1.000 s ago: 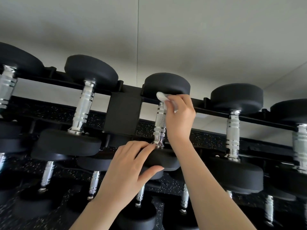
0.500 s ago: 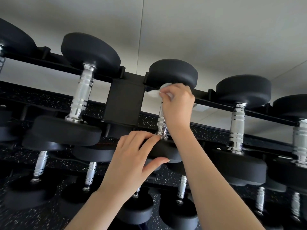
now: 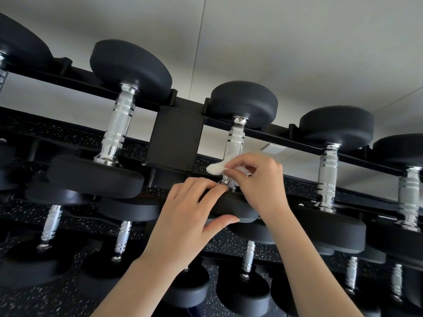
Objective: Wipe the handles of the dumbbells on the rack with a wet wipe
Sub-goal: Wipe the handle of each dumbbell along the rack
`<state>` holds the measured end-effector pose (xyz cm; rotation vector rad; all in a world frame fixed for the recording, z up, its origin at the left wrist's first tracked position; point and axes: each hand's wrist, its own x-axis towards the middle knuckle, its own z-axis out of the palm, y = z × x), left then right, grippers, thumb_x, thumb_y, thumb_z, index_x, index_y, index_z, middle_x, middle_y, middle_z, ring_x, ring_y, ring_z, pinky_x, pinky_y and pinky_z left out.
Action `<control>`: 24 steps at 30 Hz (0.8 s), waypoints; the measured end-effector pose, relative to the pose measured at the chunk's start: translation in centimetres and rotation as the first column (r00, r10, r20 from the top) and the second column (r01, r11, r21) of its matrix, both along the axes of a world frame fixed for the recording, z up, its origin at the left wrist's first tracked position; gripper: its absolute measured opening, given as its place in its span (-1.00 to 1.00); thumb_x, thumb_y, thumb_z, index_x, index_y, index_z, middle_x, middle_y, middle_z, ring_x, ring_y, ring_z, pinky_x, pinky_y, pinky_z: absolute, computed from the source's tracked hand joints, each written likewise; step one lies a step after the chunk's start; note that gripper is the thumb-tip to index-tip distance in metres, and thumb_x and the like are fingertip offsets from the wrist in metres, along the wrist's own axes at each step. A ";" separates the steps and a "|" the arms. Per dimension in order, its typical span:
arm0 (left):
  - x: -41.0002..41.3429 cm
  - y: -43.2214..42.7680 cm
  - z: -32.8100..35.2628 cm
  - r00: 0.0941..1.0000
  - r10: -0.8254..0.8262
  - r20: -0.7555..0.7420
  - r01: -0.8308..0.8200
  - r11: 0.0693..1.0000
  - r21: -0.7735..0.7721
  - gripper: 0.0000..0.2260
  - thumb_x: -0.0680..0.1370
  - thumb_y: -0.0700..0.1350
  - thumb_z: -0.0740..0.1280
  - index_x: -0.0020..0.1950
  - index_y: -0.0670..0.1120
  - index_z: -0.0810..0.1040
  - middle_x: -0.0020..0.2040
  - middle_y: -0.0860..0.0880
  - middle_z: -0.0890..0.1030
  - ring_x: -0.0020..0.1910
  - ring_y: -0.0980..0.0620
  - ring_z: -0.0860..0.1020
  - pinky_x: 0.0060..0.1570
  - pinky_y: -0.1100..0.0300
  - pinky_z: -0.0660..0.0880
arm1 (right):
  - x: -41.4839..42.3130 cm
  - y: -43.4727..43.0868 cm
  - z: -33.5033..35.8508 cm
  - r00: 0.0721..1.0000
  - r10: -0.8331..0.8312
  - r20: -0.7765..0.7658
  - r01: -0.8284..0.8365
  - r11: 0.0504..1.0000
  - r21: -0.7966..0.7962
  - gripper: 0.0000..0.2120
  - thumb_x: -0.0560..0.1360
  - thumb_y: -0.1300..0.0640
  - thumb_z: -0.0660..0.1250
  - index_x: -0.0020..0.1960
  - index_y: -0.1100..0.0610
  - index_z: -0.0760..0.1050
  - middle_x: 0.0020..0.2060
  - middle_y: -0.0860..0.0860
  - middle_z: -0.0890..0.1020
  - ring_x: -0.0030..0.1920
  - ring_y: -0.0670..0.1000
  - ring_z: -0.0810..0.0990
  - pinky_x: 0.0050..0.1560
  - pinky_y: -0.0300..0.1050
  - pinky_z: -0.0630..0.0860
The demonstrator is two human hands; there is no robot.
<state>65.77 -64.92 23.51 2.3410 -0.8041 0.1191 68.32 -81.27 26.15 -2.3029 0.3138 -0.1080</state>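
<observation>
Right hand (image 3: 258,177) pinches the wet wipe (image 3: 216,168) round the chrome handle (image 3: 235,143) (lower end hidden); left hand (image 3: 190,207) grips the near rubber head (image 3: 229,205).

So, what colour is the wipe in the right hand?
White; the wipe shows best in the head view.

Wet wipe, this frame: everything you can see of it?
The wet wipe is white, soft, bunched into a small crumpled wad. The right hand pinches it against the lower end of the knurled chrome handle of the middle top-row dumbbell, just above the near black head. One rounded end sticks out left of the handle; scraps show between and below the fingers. The hand hides the rest; wetness cannot be judged.
</observation>
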 end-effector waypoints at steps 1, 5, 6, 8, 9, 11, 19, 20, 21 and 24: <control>0.0 0.0 0.0 1.000 -0.002 0.002 0.002 1.000 -0.005 -0.54 0.54 0.22 0.18 0.19 -0.10 0.57 0.07 0.01 0.55 0.07 0.00 0.48 0.04 0.11 0.36 | -0.1 -0.1 0.2 0.999 -0.004 -0.037 0.005 1.000 0.022 -0.92 0.32 0.22 0.51 -0.27 0.08 0.64 -0.24 -0.09 0.63 -0.21 -0.29 0.51 -0.18 -0.48 0.37; 0.0 0.3 -0.1 1.000 -0.003 0.014 0.004 0.999 -0.048 -0.54 0.53 0.20 0.23 0.19 -0.13 0.57 0.10 0.01 0.56 0.09 0.00 0.49 0.06 0.08 0.39 | -0.8 -0.7 0.4 0.985 0.033 -0.171 -0.020 0.997 0.078 -0.89 0.31 0.18 0.53 -0.29 0.01 0.64 -0.31 -0.09 0.63 -0.39 -0.27 0.45 -0.31 -0.44 0.35; 0.0 0.3 -0.2 1.000 0.000 0.014 0.001 0.998 -0.062 -0.55 0.53 0.20 0.24 0.19 -0.13 0.57 0.11 0.01 0.56 0.09 0.00 0.49 0.06 0.06 0.41 | -1.0 -0.9 0.4 0.980 0.041 -0.197 -0.022 0.995 0.098 -0.89 0.31 0.17 0.53 -0.28 0.00 0.64 -0.32 -0.06 0.64 -0.43 -0.26 0.44 -0.33 -0.43 0.34; -0.2 0.4 -0.3 1.000 0.009 0.007 -0.008 0.996 -0.085 -0.55 0.52 0.19 0.27 0.20 -0.13 0.56 0.12 0.00 0.55 0.09 0.01 0.49 0.06 0.06 0.42 | -1.1 -1.5 0.4 0.970 0.056 -0.238 -0.025 0.991 0.133 -0.90 0.32 0.16 0.53 -0.27 0.01 0.64 -0.32 -0.04 0.65 -0.45 -0.24 0.41 -0.34 -0.43 0.32; -0.2 0.5 -0.3 1.000 0.012 0.002 -0.012 0.996 -0.090 -0.55 0.52 0.19 0.27 0.20 -0.13 0.55 0.12 0.00 0.53 0.08 0.01 0.48 0.06 0.07 0.42 | -1.1 -1.7 0.4 0.963 0.068 -0.260 -0.031 0.989 0.143 -0.90 0.32 0.16 0.53 -0.27 0.01 0.63 -0.32 -0.05 0.65 -0.44 -0.24 0.42 -0.34 -0.42 0.32; -0.1 0.5 -0.2 1.000 0.012 -0.008 -0.013 0.996 -0.088 -0.55 0.51 0.19 0.27 0.20 -0.12 0.54 0.10 -0.01 0.53 0.06 0.02 0.48 0.05 0.08 0.41 | -1.0 -2.3 0.3 0.954 0.084 -0.288 -0.036 0.985 0.169 -0.89 0.32 0.17 0.52 -0.28 0.00 0.63 -0.27 -0.07 0.67 -0.34 -0.19 0.51 -0.26 -0.31 0.43; 0.1 0.4 -0.2 0.999 0.007 -0.033 -0.010 0.995 -0.101 -0.58 0.52 0.21 0.26 0.15 -0.10 0.53 0.05 0.01 0.51 -0.01 0.01 0.48 0.00 0.05 0.42 | -1.9 -2.7 -0.9 0.974 0.000 -0.226 0.059 0.965 0.256 -0.86 0.35 0.29 0.48 -0.26 0.07 0.61 -0.25 -0.13 0.67 -0.21 -0.15 0.62 -0.15 -0.19 0.54; 0.1 0.4 -0.2 0.999 0.007 -0.036 -0.011 0.994 -0.109 -0.59 0.52 0.21 0.25 0.15 -0.09 0.52 0.05 0.01 0.50 -0.01 0.00 0.48 0.01 0.05 0.42 | -1.9 -2.5 -1.1 0.979 -0.025 -0.201 0.080 0.959 0.271 -0.85 0.35 0.29 0.48 -0.26 0.06 0.61 -0.27 -0.12 0.66 -0.23 -0.12 0.62 -0.19 -0.19 0.52; 0.1 0.4 -0.2 0.999 0.005 -0.039 -0.010 0.993 -0.116 -0.59 0.52 0.21 0.25 0.16 -0.08 0.50 0.05 0.01 0.50 -0.01 0.01 0.48 0.01 0.06 0.41 | -1.9 -2.4 -1.3 0.983 -0.056 -0.172 0.103 0.954 0.283 -0.83 0.35 0.29 0.48 -0.25 0.03 0.61 -0.27 -0.10 0.66 -0.22 -0.03 0.62 -0.20 -0.13 0.54; 0.3 0.4 -0.3 0.999 -0.003 -0.051 -0.003 0.992 -0.123 -0.59 0.53 0.23 0.23 0.17 -0.06 0.50 0.05 0.02 0.49 -0.01 0.02 0.47 0.04 0.09 0.39 | -1.0 -2.2 -1.6 0.984 -0.163 -0.077 0.179 0.932 0.314 -0.82 0.36 0.26 0.47 -0.23 -0.01 0.61 -0.21 -0.05 0.68 -0.15 0.25 0.60 -0.10 0.13 0.57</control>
